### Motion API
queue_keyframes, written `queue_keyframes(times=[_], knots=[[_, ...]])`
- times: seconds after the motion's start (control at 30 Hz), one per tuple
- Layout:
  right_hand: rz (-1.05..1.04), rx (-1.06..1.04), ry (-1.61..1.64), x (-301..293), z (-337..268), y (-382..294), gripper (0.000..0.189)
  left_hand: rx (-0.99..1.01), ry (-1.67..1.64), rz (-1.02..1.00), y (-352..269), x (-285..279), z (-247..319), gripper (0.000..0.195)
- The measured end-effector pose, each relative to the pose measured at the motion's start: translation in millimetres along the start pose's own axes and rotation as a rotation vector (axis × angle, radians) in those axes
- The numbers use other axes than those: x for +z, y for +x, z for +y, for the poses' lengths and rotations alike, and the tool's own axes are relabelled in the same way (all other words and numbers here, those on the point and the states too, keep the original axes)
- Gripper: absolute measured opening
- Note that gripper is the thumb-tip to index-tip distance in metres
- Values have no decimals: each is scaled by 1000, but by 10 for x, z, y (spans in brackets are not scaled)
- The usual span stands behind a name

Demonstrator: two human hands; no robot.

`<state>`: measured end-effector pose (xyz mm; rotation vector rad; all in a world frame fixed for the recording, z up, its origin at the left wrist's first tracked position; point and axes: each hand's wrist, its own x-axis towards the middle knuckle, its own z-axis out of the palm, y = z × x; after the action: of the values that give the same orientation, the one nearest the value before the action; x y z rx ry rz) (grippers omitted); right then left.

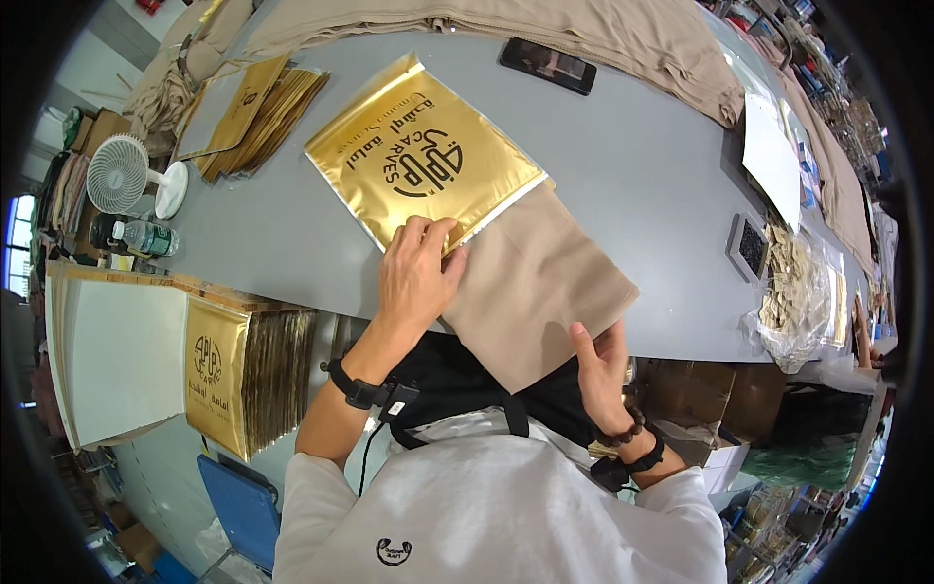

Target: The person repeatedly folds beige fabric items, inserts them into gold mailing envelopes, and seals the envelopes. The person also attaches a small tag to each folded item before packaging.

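Observation:
A gold printed plastic bag (430, 146) lies slanted on the grey table, its lower right edge over a folded beige cloth (533, 285). Whether the cloth is partly inside the bag is hard to see. My left hand (416, 274) pinches the bag's lower edge where it meets the cloth. The cloth's near corner hangs over the table's front edge. At its right side, my right hand (602, 365) holds the cloth's near right edge, thumb on top and the fingers partly hidden beneath.
Beige fabric (584, 22) lies along the far side, near a phone (547, 66). Gold bags (263, 109), a white fan (120, 175) and a water bottle (149, 238) are at left; more bags (219, 372) stand in a box. A small black-filled tray (749, 248) lies at right.

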<state>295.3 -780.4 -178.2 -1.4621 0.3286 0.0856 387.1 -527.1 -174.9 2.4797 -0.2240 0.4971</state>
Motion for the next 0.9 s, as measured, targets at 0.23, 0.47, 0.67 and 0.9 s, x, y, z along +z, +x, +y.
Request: queue_keyframes(times=[0.23, 0.47, 0.67, 0.9], knots=[[-340, -760, -823, -88, -425, 496, 49, 8, 80, -17, 43, 160, -133, 22], [-469, -1051, -1023, 742, -149, 1199, 27, 250, 56, 200, 126, 151, -137, 18], [-456, -1068, -1069, 1320, 119, 1654, 35, 355, -10, 210, 21, 178, -69, 24], [-511, -1035, -959, 1335, 28, 1550, 37, 358, -35, 184, -54, 124, -156, 24]])
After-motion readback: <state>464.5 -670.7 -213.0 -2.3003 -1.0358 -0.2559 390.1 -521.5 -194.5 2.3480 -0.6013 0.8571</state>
